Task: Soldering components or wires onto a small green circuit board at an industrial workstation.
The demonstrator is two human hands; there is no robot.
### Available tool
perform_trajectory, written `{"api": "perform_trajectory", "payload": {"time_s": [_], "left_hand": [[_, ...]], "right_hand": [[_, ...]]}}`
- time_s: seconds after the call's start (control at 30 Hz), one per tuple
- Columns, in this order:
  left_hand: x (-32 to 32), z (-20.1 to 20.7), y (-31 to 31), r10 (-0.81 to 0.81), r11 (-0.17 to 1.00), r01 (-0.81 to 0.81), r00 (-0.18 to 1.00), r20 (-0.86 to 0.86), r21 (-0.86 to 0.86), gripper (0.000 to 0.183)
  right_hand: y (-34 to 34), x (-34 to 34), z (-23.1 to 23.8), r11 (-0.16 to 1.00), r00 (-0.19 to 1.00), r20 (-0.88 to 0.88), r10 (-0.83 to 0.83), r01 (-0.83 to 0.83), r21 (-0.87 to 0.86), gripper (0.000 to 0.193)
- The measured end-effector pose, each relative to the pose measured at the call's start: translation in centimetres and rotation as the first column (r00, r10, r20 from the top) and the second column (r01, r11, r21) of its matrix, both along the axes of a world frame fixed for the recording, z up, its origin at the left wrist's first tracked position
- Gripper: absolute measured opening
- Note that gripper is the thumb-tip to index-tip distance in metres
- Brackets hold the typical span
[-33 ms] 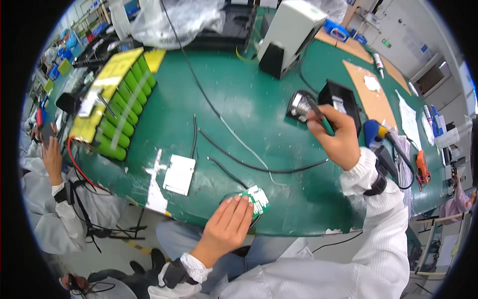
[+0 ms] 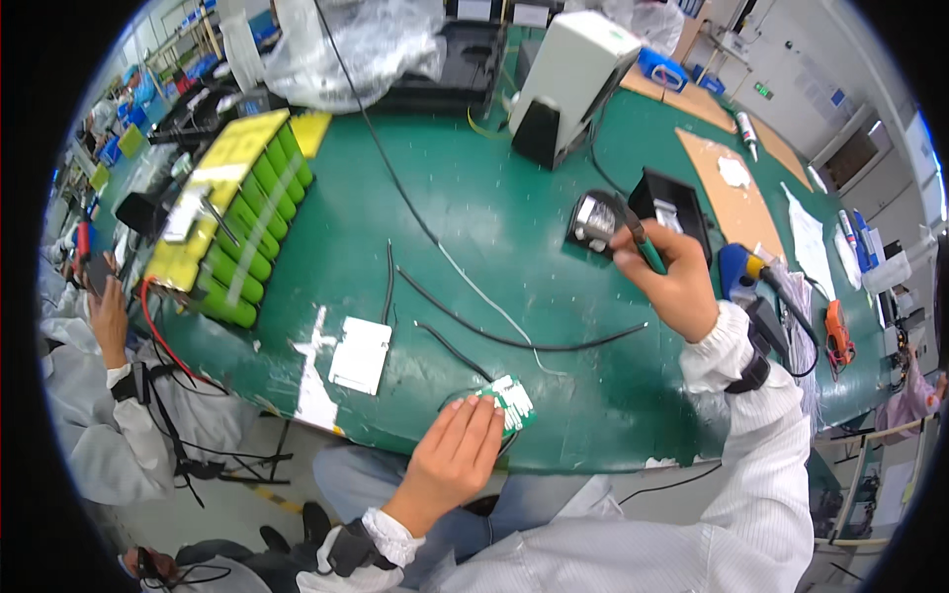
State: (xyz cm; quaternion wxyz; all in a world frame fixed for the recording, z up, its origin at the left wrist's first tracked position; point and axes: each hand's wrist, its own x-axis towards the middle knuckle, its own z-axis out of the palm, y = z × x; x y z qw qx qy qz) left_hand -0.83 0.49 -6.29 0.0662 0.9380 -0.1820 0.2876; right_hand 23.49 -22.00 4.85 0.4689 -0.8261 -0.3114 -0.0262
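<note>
My left hand point(image 2: 460, 442) lies flat, fingers stretched out side by side, on a green circuit board point(image 2: 514, 403) with white patches, near the table's front edge. Its thumb is hidden. A black wire point(image 2: 450, 346) runs away from the board. In my right hand point(image 2: 672, 282) is a slim, dark hand tool with a green handle point(image 2: 649, 253), gripped between thumb and fingers. Its tip is over a small dark box point(image 2: 595, 219) with silvery contents. Left of the board is a white flat piece point(image 2: 360, 355); two loose black wires, one long point(image 2: 514, 338) and one shorter point(image 2: 388, 282), lie beyond.
A battery pack point(image 2: 242, 222) of green cells stands at left, near a co-worker's hand point(image 2: 107, 321). A pale box-shaped device point(image 2: 575, 74) stands at the back. At right are a black tray point(image 2: 672, 203), a blue holder point(image 2: 733, 269) and an orange tool point(image 2: 838, 336). A cable point(image 2: 386, 163) crosses the table.
My view has shifted slightly. The tool's tip sits a little further right over the dark box. My left hand keeps its place on the circuit board.
</note>
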Motion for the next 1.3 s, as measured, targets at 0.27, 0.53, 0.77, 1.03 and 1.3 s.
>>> {"api": "perform_trajectory", "payload": {"time_s": [0.27,0.53,0.77,1.03,1.3], "left_hand": [[0.0,1.0,-2.6,0.118,0.981,-0.119,0.993,0.013,0.156,0.033],[-0.2,1.2,-4.4,0.239,0.933,-0.232,0.971,0.01,0.275,0.039],[-0.8,1.6,-5.2,0.302,0.919,-0.294,0.953,0.01,0.263,0.04],[-0.5,1.6,-5.8,0.319,0.918,-0.312,0.948,0.012,0.243,0.044],[-1.0,-1.6,-6.0,0.319,0.937,-0.319,0.947,0.027,0.145,0.049]], "right_hand": [[-4.0,0.7,-1.8,0.835,0.279,-0.827,0.488,0.127,0.536,0.035],[-1.2,0.4,-0.8,0.9,0.443,-0.797,0.411,-0.055,0.433,0.049],[3.4,0.1,0.5,0.797,0.65,-0.523,0.551,-0.223,0.561,0.039],[4.4,1.0,-10.4,0.882,0.883,-0.347,0.315,-0.138,0.45,0.033],[5.7,3.2,-14.9,0.853,0.879,-0.264,0.398,-0.248,0.459,0.037]]}}
